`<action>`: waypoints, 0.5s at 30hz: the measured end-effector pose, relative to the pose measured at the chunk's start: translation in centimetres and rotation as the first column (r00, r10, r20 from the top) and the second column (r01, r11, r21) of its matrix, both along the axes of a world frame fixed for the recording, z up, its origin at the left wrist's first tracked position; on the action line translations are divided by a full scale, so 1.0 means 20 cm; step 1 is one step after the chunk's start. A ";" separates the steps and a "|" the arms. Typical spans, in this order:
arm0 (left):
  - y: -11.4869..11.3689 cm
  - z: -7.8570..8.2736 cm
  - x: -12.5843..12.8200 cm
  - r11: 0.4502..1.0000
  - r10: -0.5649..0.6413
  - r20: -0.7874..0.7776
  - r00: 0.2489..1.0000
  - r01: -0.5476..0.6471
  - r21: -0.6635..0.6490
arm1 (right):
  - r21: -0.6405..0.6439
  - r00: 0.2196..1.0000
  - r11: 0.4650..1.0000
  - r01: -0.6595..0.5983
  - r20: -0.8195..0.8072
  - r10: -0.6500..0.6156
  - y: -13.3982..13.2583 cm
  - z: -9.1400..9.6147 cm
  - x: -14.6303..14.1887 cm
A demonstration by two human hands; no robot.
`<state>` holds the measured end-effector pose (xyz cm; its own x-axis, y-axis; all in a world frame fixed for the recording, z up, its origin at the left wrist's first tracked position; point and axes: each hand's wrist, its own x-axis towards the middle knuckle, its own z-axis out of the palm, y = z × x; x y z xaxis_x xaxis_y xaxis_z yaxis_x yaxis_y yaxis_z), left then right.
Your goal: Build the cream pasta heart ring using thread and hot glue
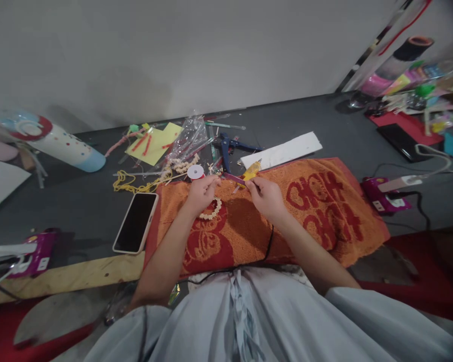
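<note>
My left hand (203,194) is closed, its fingertips pinched together above the orange towel (249,231); what they hold, if anything, is too small to make out. A thin, pointed purple tool (234,179) reaches leftward from my right hand (266,199), which is shut on its end. Its tip is close to my left fingertips. Just below my left hand lies a ring of small cream beads (212,211), partly covered by the hand. A spool (196,172) with a white top stands behind that hand. Near my right fingers is a crumpled yellow piece (252,170).
A phone (136,222) lies left of the towel, by yellow cord (136,186). Behind are blue-handled pliers (230,148), a white strip (283,150), yellow paper (153,143) and clear plastic wrappers (191,136). A bottle (60,143) leans at left; purple power sockets (387,195) sit at right.
</note>
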<state>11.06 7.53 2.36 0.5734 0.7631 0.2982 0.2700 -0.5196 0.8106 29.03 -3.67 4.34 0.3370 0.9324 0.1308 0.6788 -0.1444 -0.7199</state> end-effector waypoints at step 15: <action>-0.01 -0.03 0.01 0.999 0.020 -0.028 0.999 -0.018 0.046 | 0.023 0.997 0.997 -0.067 -0.031 0.068 0.02 -0.01 -0.03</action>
<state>11.24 7.41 1.77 0.5676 0.7599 0.3167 0.3030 -0.5505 0.7780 28.38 -3.32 4.19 0.2780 0.9500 0.1421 0.6635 -0.0829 -0.7435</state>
